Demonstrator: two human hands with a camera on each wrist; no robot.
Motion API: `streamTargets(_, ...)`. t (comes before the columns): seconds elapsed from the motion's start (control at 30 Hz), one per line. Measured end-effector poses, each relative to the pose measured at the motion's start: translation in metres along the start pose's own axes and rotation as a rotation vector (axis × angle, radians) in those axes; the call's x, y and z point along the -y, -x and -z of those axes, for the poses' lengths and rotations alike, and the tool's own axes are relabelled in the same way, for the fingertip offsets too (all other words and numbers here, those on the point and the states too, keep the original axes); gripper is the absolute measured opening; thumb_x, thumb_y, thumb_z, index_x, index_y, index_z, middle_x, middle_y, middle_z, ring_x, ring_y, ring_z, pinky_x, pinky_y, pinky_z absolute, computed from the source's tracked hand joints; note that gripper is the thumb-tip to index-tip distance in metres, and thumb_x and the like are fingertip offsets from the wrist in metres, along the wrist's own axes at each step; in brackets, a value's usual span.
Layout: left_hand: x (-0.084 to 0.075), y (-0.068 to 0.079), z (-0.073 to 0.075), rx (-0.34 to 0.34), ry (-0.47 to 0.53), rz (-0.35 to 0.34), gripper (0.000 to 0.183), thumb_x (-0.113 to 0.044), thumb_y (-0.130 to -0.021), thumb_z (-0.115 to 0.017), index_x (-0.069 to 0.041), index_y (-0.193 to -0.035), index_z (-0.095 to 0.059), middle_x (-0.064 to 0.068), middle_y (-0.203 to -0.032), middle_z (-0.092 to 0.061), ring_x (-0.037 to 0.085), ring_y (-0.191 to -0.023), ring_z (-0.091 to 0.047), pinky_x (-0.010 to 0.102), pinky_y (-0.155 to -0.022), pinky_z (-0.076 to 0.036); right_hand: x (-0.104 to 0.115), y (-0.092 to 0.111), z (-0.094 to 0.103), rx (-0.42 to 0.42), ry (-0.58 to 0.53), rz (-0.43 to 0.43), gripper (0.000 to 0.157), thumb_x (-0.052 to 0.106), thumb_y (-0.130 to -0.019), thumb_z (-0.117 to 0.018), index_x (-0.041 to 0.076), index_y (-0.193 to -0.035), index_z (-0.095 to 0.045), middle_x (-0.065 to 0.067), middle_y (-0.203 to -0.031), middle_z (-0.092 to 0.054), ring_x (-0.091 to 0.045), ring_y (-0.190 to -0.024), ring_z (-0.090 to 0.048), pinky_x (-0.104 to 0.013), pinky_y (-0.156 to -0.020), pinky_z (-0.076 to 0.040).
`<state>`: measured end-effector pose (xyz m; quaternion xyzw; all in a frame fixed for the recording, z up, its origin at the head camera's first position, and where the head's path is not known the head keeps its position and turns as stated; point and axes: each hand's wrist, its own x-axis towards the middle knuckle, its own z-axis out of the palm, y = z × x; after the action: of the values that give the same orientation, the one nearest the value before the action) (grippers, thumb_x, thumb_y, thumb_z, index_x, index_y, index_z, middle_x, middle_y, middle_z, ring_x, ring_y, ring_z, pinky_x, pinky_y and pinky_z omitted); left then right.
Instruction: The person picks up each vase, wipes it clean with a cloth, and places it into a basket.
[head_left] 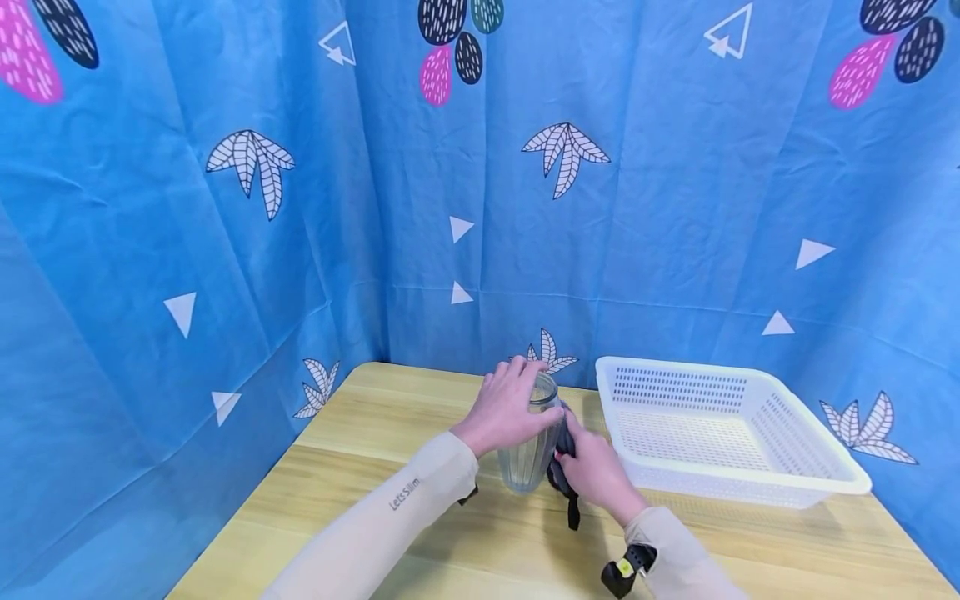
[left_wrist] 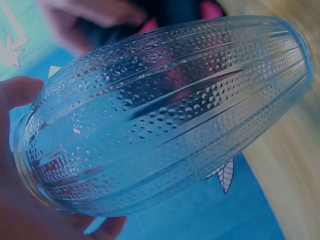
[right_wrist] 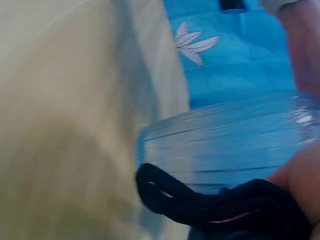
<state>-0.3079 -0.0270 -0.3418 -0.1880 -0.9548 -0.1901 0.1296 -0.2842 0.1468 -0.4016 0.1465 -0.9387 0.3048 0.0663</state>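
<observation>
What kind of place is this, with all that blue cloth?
Probably an indoor corner set up for tabletop work: patterned blue cloth hangs behind and beside a wooden table, which holds a white plastic basket.

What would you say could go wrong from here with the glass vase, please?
The left hand grips the glass vase near its rim, so the lower part might swing or slip. The dark fabric in the right hand is close against the vase's side and could nudge it off balance. The white basket stands near the right hand, so a wide movement might bump it.
</observation>
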Motion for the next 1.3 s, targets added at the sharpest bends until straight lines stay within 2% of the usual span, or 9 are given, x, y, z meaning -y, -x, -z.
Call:
streamTargets(0.2,-0.001,-0.002,0.0,-0.002,-0.04,0.013,0.078,-0.059,-0.09,-0.059,-0.02,-0.154,-0.038,0.004,-0.143,-0.046,0.025,-0.119,-0.047,0.042,-0.098,-0.044,-0.011,0.007,-0.015,0.103,0.02,-0.003,0.064,0.012,-0.087,-0.073,0.0,-0.145,-0.049,-0.023,-0.119,-0.069,-0.038,-0.103,-0.068,-0.051,-0.084,-0.053)
streamTargets(0.33,-0.001,0.002,-0.002,-0.018,0.009,0.024,0.077,-0.054,-0.089,-0.061,-0.018,-0.153,-0.036,0.007,-0.128,-0.041,0.021,-0.101,-0.044,0.034,-0.085,-0.045,-0.012,0.011,-0.017,0.095,-0.027,-0.035,0.069,0.009,-0.085,-0.072,0.0,-0.149,-0.046,-0.025,-0.123,-0.067,-0.033,-0.104,-0.067,-0.048,-0.085,-0.052)
streamTargets(0.47,-0.001,0.004,-0.002,-0.028,0.018,0.035,0.079,-0.056,-0.089,-0.062,-0.018,-0.153,-0.036,0.007,-0.126,-0.04,0.019,-0.094,-0.045,0.031,-0.078,-0.045,-0.007,0.018,-0.011,0.052,-0.079,-0.054,0.072,0.006,-0.084,-0.071,0.003,-0.15,-0.045,-0.027,-0.124,-0.066,-0.03,-0.102,-0.067,-0.046,-0.083,-0.052)
streamTargets(0.6,-0.002,0.005,-0.001,-0.039,0.034,0.046,0.078,-0.057,-0.088,-0.067,-0.019,-0.151,-0.041,0.005,-0.129,-0.043,0.018,-0.097,-0.048,0.034,-0.082,-0.048,0.003,0.025,0.004,-0.001,-0.094,-0.061,0.071,0.007,-0.084,-0.069,0.005,-0.151,-0.045,-0.028,-0.127,-0.065,-0.032,-0.106,-0.066,-0.047,-0.084,-0.052)
streamTargets(0.73,-0.004,0.006,0.001,-0.048,0.082,0.05,0.073,-0.051,-0.087,-0.071,-0.02,-0.148,-0.046,0.003,-0.128,-0.046,0.018,-0.1,-0.051,0.037,-0.085,-0.049,0.012,0.027,0.019,-0.058,-0.1,-0.051,0.07,0.005,-0.085,-0.066,0.008,-0.151,-0.046,-0.027,-0.125,-0.066,-0.028,-0.096,-0.067,-0.044,-0.078,-0.052)
streamTargets(0.9,-0.004,0.004,0.002,-0.016,0.132,0.03,0.07,-0.04,-0.085,-0.072,-0.02,-0.147,-0.046,0.004,-0.128,-0.043,0.021,-0.109,-0.047,0.038,-0.091,-0.047,0.019,0.025,0.031,-0.153,-0.078,0.008,0.071,0.004,-0.084,-0.065,0.012,-0.152,-0.046,-0.027,-0.118,-0.069,-0.032,-0.097,-0.069,-0.047,-0.078,-0.052)
streamTargets(1.0,-0.001,0.001,0.001,0.001,0.135,0.006,0.071,-0.037,-0.082,-0.073,-0.02,-0.146,-0.047,0.002,-0.126,-0.043,0.022,-0.112,-0.045,0.038,-0.092,-0.044,0.022,0.02,0.036,-0.201,-0.079,0.052,0.073,0.004,-0.086,-0.064,0.016,-0.154,-0.042,-0.026,-0.124,-0.067,-0.034,-0.101,-0.068,-0.048,-0.08,-0.052)
streamTargets(1.13,0.001,-0.002,0.0,0.007,0.152,-0.021,0.069,-0.043,-0.084,-0.073,-0.021,-0.144,-0.048,0.002,-0.127,-0.046,0.022,-0.115,-0.046,0.04,-0.093,-0.041,0.025,0.006,0.041,-0.196,-0.07,0.077,0.075,0.004,-0.089,-0.063,0.017,-0.157,-0.036,-0.025,-0.132,-0.063,-0.035,-0.102,-0.066,-0.048,-0.08,-0.052)
streamTargets(1.3,0.003,-0.002,-0.001,0.006,0.177,-0.03,0.068,-0.052,-0.089,-0.069,-0.018,-0.143,-0.048,0.003,-0.133,-0.047,0.024,-0.121,-0.045,0.044,-0.101,-0.041,0.017,-0.012,0.031,-0.104,-0.032,0.046,0.073,0.004,-0.088,-0.062,0.008,-0.156,-0.036,-0.027,-0.129,-0.063,-0.037,-0.1,-0.067,-0.05,-0.081,-0.052)
